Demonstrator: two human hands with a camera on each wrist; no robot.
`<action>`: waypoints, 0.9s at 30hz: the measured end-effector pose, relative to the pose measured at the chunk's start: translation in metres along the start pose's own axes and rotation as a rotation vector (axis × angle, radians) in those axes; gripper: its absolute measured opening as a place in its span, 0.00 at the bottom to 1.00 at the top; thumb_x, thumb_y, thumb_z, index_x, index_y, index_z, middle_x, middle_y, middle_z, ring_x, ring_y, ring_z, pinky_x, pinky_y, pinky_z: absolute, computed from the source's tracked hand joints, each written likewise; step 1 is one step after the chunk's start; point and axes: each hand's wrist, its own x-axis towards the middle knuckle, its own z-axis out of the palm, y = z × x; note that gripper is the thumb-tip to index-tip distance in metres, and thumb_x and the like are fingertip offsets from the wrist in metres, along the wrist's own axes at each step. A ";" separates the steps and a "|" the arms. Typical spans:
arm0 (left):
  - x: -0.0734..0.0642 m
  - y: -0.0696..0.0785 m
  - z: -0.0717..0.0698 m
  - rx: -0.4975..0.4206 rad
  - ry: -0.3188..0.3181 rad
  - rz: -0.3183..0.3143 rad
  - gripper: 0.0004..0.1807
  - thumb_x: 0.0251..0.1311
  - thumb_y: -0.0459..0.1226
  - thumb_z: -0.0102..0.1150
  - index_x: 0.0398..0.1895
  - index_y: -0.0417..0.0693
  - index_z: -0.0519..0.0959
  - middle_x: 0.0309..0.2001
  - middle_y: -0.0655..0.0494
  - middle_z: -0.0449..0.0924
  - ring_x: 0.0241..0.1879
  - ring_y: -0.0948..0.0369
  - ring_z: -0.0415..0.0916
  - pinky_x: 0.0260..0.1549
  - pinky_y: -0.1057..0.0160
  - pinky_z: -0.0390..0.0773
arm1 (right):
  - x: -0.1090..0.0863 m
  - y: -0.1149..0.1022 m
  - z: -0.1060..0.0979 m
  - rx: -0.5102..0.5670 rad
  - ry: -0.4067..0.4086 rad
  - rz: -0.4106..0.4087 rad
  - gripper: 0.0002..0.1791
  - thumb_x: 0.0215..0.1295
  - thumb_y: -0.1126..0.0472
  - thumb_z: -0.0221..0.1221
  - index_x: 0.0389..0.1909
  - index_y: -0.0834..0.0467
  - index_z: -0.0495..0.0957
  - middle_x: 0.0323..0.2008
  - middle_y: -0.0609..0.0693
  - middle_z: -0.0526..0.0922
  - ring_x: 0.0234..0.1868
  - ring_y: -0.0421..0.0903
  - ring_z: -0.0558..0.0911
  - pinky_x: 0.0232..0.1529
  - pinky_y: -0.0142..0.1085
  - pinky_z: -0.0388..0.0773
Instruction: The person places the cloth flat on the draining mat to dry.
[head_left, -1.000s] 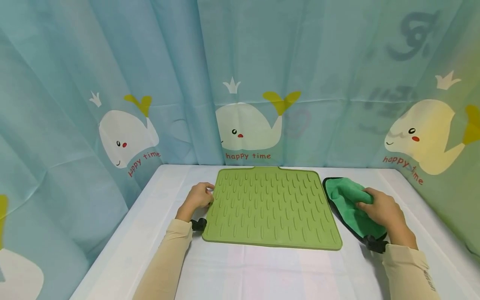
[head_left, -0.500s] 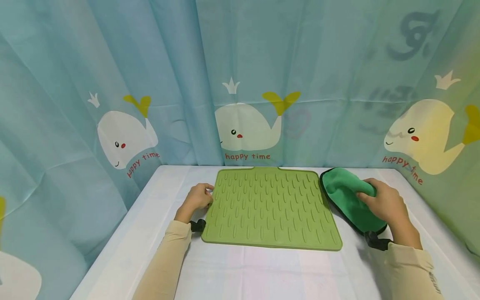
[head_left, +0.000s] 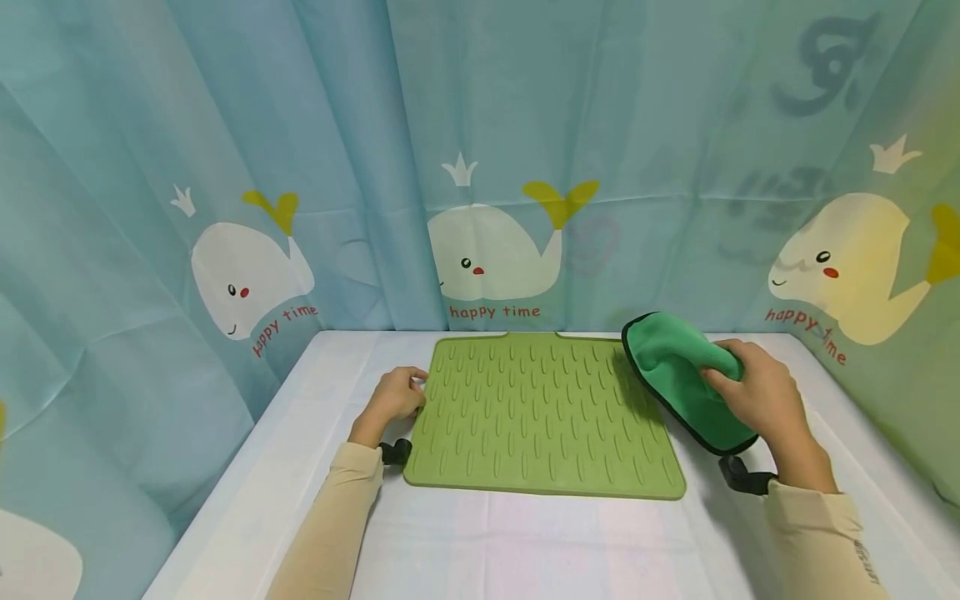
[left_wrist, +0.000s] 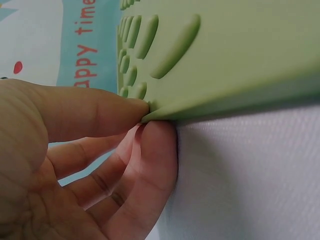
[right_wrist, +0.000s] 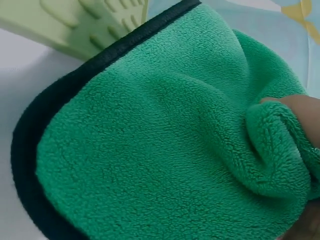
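A light green silicone drying mat with rows of raised ridges lies flat on the table. At its left edge my left hand pinches the rim between thumb and index finger, as the left wrist view shows close up. My right hand grips a bunched fold of a green plush cloth with black edging. The cloth is lifted, and its far left corner overlaps the mat's right side in the head view. In the right wrist view the fold hides most of my right fingers.
A white cloth covers the table. Behind it hangs a blue curtain printed with whales, and its folds also close in the left and right sides. Black wrist mounts sit at both sleeves.
My right hand has raised the green cloth off the table and moved it slightly left, over the mat's right edge. My left hand has stayed at the mat's left rim.
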 end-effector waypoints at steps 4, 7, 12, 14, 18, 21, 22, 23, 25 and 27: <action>0.001 -0.001 0.001 0.004 0.002 0.002 0.26 0.62 0.26 0.57 0.66 0.40 0.76 0.32 0.51 0.81 0.20 0.62 0.75 0.23 0.66 0.69 | -0.002 -0.009 0.003 0.026 0.050 -0.038 0.24 0.70 0.58 0.63 0.62 0.65 0.75 0.58 0.73 0.77 0.52 0.73 0.76 0.42 0.66 0.71; 0.001 -0.001 0.001 0.009 0.004 0.002 0.26 0.62 0.26 0.57 0.66 0.40 0.77 0.32 0.51 0.81 0.20 0.62 0.75 0.23 0.66 0.70 | -0.002 -0.017 0.005 0.045 0.085 -0.072 0.23 0.70 0.59 0.64 0.62 0.65 0.76 0.58 0.72 0.77 0.53 0.73 0.76 0.44 0.67 0.71; 0.002 -0.001 0.001 0.011 0.003 -0.001 0.26 0.63 0.26 0.58 0.66 0.41 0.76 0.32 0.51 0.81 0.20 0.61 0.75 0.23 0.65 0.70 | -0.002 -0.029 0.009 0.060 0.105 -0.107 0.22 0.69 0.59 0.64 0.61 0.65 0.77 0.58 0.70 0.77 0.54 0.72 0.77 0.46 0.67 0.71; 0.002 -0.001 0.001 0.009 0.001 -0.005 0.26 0.63 0.26 0.58 0.66 0.41 0.76 0.31 0.52 0.81 0.20 0.61 0.75 0.24 0.65 0.69 | -0.003 -0.035 0.011 0.063 0.105 -0.116 0.22 0.70 0.58 0.64 0.60 0.65 0.77 0.59 0.69 0.77 0.55 0.72 0.77 0.47 0.67 0.71; 0.002 -0.001 0.001 0.011 0.002 0.000 0.26 0.63 0.27 0.58 0.66 0.41 0.76 0.31 0.52 0.81 0.20 0.61 0.75 0.24 0.65 0.69 | -0.004 -0.046 0.014 0.070 0.100 -0.141 0.22 0.69 0.58 0.64 0.60 0.64 0.78 0.58 0.68 0.78 0.54 0.71 0.78 0.48 0.66 0.72; 0.002 -0.002 0.000 0.010 0.007 0.013 0.26 0.62 0.26 0.58 0.65 0.40 0.77 0.30 0.51 0.81 0.20 0.61 0.75 0.23 0.65 0.70 | -0.004 -0.052 0.017 0.077 0.098 -0.159 0.22 0.69 0.59 0.65 0.60 0.63 0.78 0.57 0.67 0.79 0.51 0.71 0.79 0.45 0.65 0.73; 0.002 -0.002 0.000 0.008 0.007 0.016 0.26 0.62 0.26 0.58 0.65 0.40 0.77 0.30 0.51 0.82 0.21 0.61 0.75 0.23 0.65 0.70 | -0.004 -0.054 0.018 0.079 0.097 -0.164 0.22 0.69 0.59 0.65 0.60 0.63 0.79 0.56 0.67 0.79 0.50 0.70 0.80 0.44 0.65 0.73; 0.002 -0.002 -0.001 0.006 0.008 0.018 0.26 0.61 0.26 0.58 0.65 0.40 0.77 0.31 0.51 0.82 0.21 0.61 0.75 0.23 0.65 0.70 | -0.005 -0.056 0.020 0.082 0.098 -0.170 0.22 0.69 0.59 0.65 0.60 0.63 0.79 0.55 0.66 0.80 0.49 0.69 0.80 0.43 0.64 0.73; 0.003 -0.003 -0.001 0.002 0.009 0.022 0.26 0.61 0.26 0.58 0.65 0.40 0.78 0.31 0.51 0.82 0.21 0.61 0.76 0.24 0.66 0.71 | -0.005 -0.060 0.024 0.090 0.095 -0.180 0.21 0.69 0.59 0.65 0.59 0.62 0.79 0.54 0.65 0.81 0.47 0.68 0.81 0.42 0.63 0.74; 0.002 -0.004 -0.001 -0.003 0.005 0.022 0.26 0.61 0.26 0.58 0.65 0.40 0.78 0.31 0.50 0.82 0.21 0.61 0.76 0.24 0.65 0.71 | -0.007 -0.063 0.029 0.103 0.092 -0.186 0.20 0.69 0.59 0.65 0.59 0.61 0.80 0.53 0.63 0.81 0.46 0.67 0.82 0.41 0.62 0.74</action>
